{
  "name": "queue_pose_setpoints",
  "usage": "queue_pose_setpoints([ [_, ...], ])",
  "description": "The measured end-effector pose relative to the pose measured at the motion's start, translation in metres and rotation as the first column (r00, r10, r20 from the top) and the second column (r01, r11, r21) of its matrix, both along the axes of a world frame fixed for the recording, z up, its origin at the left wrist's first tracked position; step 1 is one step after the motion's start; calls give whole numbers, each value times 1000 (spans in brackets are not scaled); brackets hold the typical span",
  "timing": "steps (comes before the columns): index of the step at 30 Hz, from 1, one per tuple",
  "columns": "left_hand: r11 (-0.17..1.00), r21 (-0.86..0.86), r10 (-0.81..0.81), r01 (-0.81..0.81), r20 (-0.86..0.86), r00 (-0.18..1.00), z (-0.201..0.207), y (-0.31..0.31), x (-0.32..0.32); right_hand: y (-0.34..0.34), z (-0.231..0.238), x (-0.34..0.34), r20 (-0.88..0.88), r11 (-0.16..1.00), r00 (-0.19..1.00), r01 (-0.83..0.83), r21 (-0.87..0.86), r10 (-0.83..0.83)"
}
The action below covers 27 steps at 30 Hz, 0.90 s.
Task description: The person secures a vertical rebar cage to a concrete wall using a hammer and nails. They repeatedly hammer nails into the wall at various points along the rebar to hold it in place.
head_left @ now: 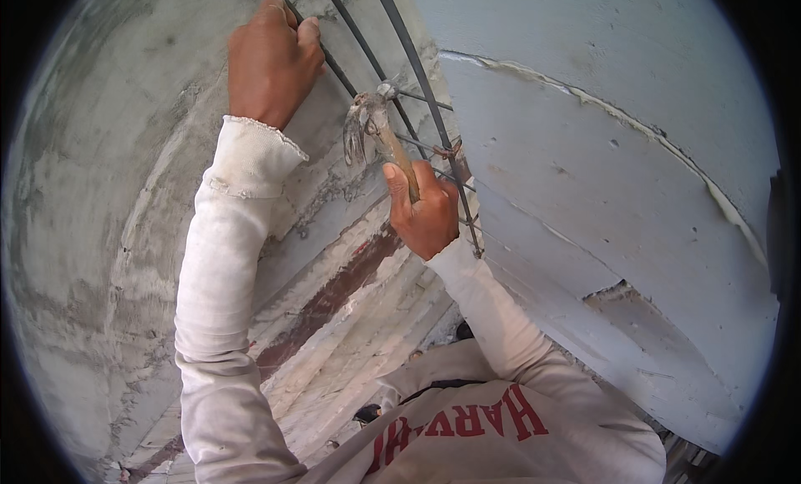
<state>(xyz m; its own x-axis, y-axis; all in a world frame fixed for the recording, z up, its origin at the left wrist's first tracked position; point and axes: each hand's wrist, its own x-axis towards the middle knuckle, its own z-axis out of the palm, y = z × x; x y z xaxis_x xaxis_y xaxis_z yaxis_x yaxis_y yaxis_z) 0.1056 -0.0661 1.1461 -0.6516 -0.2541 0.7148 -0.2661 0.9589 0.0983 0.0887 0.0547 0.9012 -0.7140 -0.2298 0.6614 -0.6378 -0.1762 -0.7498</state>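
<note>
My right hand (425,213) is wrapped round the wooden handle of a claw hammer (394,154), with the thumb lying along the handle. The worn metal head points up and away from me, its claw to the left and its face close to the steel bars. Farther up and to the left, my left hand (271,63) is closed on the leftmost rebar (340,73), which passes behind its fingers and comes out near the thumb. Part of that grip is hidden by the back of the hand.
Two more long bars (413,58) run beside it, joined by short crosspieces and tie wire (446,152). A rough grey concrete wall (125,192) is at left, pale grey panels (601,192) with a ragged seam at right. A reddish-brown strip (325,305) lies below.
</note>
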Motion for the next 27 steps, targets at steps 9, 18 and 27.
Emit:
queue_pose_setpoints([
  [9,1000,9,20,-20,6,1000,2,3,-4,9,-8,9,87,977,977,-202,70,196],
  [18,1000,-8,-1,1,0,1000,2,0,-2,2,-9,5,-22,990,990,-143,6,143],
  [27,1000,-21,-1,1,1,1000,2,0,-2,6,-7,-2,123,977,980,-174,126,159],
])
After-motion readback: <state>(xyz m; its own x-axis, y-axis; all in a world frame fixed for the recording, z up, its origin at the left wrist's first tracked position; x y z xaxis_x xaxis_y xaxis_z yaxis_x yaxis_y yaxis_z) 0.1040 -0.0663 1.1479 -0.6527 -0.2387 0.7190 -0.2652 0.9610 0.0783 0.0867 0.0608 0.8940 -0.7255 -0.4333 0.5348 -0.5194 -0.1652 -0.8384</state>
